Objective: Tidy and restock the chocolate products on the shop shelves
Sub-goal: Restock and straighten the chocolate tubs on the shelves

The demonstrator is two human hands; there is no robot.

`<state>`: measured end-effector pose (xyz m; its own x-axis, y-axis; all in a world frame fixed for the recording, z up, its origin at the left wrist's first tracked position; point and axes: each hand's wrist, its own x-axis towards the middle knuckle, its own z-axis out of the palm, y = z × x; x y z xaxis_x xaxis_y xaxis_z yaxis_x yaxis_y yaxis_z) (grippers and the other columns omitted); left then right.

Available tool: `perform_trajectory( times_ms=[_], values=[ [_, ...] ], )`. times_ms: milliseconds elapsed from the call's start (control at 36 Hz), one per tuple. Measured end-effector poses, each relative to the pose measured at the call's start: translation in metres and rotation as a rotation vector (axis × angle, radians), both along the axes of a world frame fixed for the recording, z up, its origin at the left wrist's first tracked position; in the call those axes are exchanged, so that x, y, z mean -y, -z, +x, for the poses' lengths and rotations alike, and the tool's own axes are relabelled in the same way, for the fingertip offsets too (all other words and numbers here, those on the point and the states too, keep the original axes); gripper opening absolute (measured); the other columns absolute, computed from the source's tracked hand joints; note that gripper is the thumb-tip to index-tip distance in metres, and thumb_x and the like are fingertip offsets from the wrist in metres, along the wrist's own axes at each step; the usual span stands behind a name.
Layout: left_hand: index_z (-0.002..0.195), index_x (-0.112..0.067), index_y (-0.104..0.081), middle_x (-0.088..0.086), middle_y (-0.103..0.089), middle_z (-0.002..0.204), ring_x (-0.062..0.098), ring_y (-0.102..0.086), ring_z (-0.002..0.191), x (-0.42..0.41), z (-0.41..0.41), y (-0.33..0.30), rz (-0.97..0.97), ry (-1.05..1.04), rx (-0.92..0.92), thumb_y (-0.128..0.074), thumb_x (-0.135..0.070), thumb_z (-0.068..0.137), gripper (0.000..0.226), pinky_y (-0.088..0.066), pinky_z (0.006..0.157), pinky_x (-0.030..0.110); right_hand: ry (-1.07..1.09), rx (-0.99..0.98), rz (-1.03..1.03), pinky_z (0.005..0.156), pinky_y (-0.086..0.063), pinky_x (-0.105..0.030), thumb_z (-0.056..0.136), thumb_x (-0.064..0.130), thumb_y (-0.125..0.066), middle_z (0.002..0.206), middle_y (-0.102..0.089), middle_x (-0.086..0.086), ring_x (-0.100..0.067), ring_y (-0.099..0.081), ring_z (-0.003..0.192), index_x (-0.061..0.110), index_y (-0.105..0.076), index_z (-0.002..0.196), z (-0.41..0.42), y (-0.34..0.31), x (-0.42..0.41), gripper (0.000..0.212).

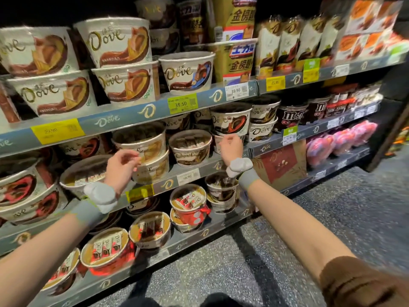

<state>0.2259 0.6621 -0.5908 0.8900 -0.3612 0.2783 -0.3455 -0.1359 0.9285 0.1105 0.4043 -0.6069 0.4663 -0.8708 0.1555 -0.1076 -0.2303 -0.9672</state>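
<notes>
Mid-frame, before second shelf [194, 165]: left hand [120, 161] and right hand [230, 145] raised, fingers loosely curled, grasping nothing. Round white Dove chocolate tubs [141, 140] stacked just beyond, labels outward; likely reaching to straighten.

This is a shop aisle, seen in front of a sweets display. Tiered shelves [137, 117] run across the view, packed with rows of chocolate tubs [120, 44] stacked two high, all facing outward. Printed price tags [181, 104] in yellow, green and white sit in the shelf edge strips, showing figures such as 39.50 and 39.90. Further right stand candy bags [287, 44] and pink packets [340, 141]. The speckled floor [309, 220] runs along the foot of the unit.
</notes>
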Motion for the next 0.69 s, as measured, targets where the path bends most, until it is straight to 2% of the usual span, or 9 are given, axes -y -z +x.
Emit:
perform_trajectory(
  times_ms=[83, 139, 194, 278, 417, 472, 556, 611, 694],
  values=[
    [0.085, -0.012, -0.061, 0.006, -0.061, 0.082, 0.014, -0.057, 0.076, 0.009, -0.002, -0.001, 0.020, 0.053, -0.009, -0.058, 0.008, 0.086, 0.021, -0.046, 0.052, 0.006, 0.104, 0.092, 0.219, 0.087, -0.037, -0.032, 0.096, 0.024, -0.049, 0.115, -0.051, -0.016, -0.029, -0.051, 0.107, 0.004, -0.039, 0.118, -0.002, -0.010, 0.025, 0.032],
    [0.079, -0.016, -0.061, 0.005, -0.061, 0.081, 0.013, -0.058, 0.073, 0.012, -0.002, -0.003, 0.048, 0.062, 0.007, -0.059, 0.007, 0.086, 0.024, -0.046, 0.051, 0.007, 0.058, 0.119, 0.355, 0.105, -0.034, -0.039, 0.092, 0.047, -0.050, 0.138, -0.040, -0.018, -0.032, -0.043, 0.125, 0.003, -0.022, 0.140, 0.003, -0.017, 0.038, 0.071],
    [0.082, -0.011, -0.062, 0.006, -0.061, 0.078, 0.007, -0.060, 0.066, 0.018, -0.005, -0.005, 0.064, 0.073, 0.011, -0.059, 0.008, 0.086, 0.019, -0.045, 0.050, 0.007, 0.037, 0.092, 0.455, 0.108, -0.035, -0.049, 0.070, 0.079, -0.047, 0.153, -0.024, -0.016, -0.039, -0.034, 0.134, 0.008, -0.002, 0.150, 0.005, -0.020, 0.050, 0.116],
    [0.087, -0.005, -0.060, 0.008, -0.058, 0.073, -0.004, -0.059, 0.050, 0.022, -0.006, -0.010, 0.060, 0.074, 0.010, -0.055, 0.009, 0.087, 0.015, -0.044, 0.049, 0.007, 0.078, 0.007, 0.421, 0.104, -0.039, -0.053, 0.036, 0.099, -0.032, 0.154, -0.026, -0.013, -0.040, -0.038, 0.131, 0.017, -0.011, 0.151, 0.022, -0.002, 0.083, 0.143],
    [0.078, -0.015, -0.057, 0.006, -0.061, 0.074, -0.006, -0.058, 0.048, 0.026, -0.003, -0.018, 0.096, 0.071, 0.029, -0.053, 0.008, 0.088, 0.025, -0.047, 0.056, 0.014, 0.043, -0.136, 0.375, 0.102, -0.043, -0.049, 0.027, 0.105, -0.020, 0.146, -0.038, -0.009, -0.037, -0.050, 0.120, 0.021, -0.029, 0.148, 0.030, -0.006, 0.100, 0.147],
    [0.079, -0.015, -0.057, 0.007, -0.062, 0.075, -0.006, -0.058, 0.048, 0.028, -0.001, -0.018, 0.120, 0.064, 0.033, -0.051, 0.009, 0.088, 0.026, -0.047, 0.060, 0.020, 0.018, -0.116, 0.405, 0.101, -0.045, -0.048, 0.049, 0.098, -0.032, 0.148, -0.035, -0.009, -0.037, -0.049, 0.123, 0.012, -0.024, 0.149, 0.017, -0.028, 0.079, 0.133],
    [0.081, -0.012, -0.057, 0.008, -0.062, 0.073, -0.004, -0.059, 0.048, 0.032, 0.000, -0.016, 0.130, 0.088, 0.028, -0.049, 0.012, 0.087, 0.026, -0.049, 0.052, 0.012, 0.001, -0.084, 0.404, 0.104, -0.042, -0.047, 0.078, 0.080, -0.038, 0.151, -0.030, -0.014, -0.039, -0.044, 0.127, 0.004, -0.016, 0.150, 0.012, -0.041, 0.070, 0.107],
    [0.083, -0.010, -0.058, 0.008, -0.062, 0.073, -0.001, -0.060, 0.051, 0.035, -0.001, -0.014, 0.145, 0.106, 0.030, -0.050, 0.012, 0.087, 0.024, -0.048, 0.050, 0.010, 0.013, -0.092, 0.395, 0.105, -0.041, -0.047, 0.080, 0.077, -0.036, 0.150, -0.030, -0.014, -0.038, -0.045, 0.126, 0.002, -0.016, 0.149, 0.014, -0.041, 0.072, 0.104],
    [0.088, -0.006, -0.058, 0.009, -0.062, 0.075, 0.011, -0.059, 0.063, 0.040, -0.003, -0.014, 0.152, 0.121, 0.033, -0.050, 0.010, 0.088, 0.018, -0.047, 0.050, 0.010, 0.037, -0.083, 0.372, 0.101, -0.042, -0.045, 0.077, 0.072, -0.037, 0.131, -0.047, -0.015, -0.037, -0.053, 0.116, 0.000, -0.033, 0.141, 0.017, -0.038, 0.074, 0.096]
  ],
)
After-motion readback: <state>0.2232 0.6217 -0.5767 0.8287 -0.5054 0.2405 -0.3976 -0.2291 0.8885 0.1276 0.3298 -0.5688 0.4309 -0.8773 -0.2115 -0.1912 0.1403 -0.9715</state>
